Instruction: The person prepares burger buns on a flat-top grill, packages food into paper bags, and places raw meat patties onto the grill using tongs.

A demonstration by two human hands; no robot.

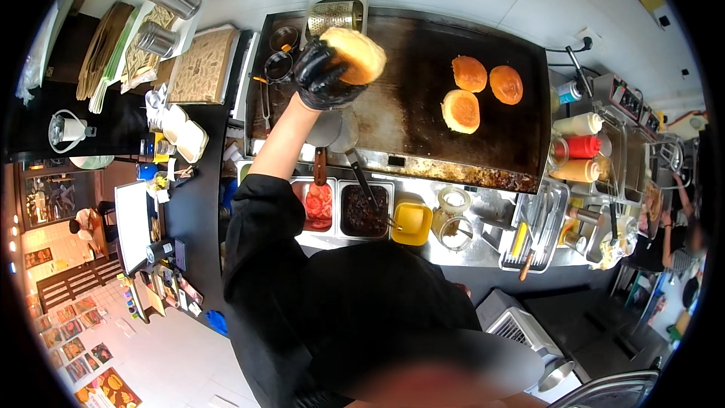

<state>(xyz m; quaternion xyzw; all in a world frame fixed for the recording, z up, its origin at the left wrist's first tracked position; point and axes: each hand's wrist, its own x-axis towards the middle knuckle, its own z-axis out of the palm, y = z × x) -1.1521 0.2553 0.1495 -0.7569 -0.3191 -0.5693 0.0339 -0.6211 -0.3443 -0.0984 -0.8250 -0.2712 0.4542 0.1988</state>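
My left hand (328, 76), in a black glove, grips a bun piece (359, 51) above the left part of a flat-top griddle (396, 90). The piece shows a pale, fluffy side and a browned face. Behind it, a perforated metal roller (334, 16) sits in a metal pan. Three bun pieces lie at the right of the griddle: two glossy brown ones (469, 73) (506, 85) and one with a pale rim (461, 111). Below my left hand, two metal turners rest at the front edge, one with a wooden handle (320, 164). My right hand is out of view.
Along the front stand pans of sliced tomato (318, 207) and dark chopped food (364, 218), a yellow tub (412, 224) and a glass jar (455, 232). Squeeze bottles (578, 147) stand right of the griddle. Ring molds (278, 66) and a fork (264, 105) lie left. Another person (677, 238) is far right.
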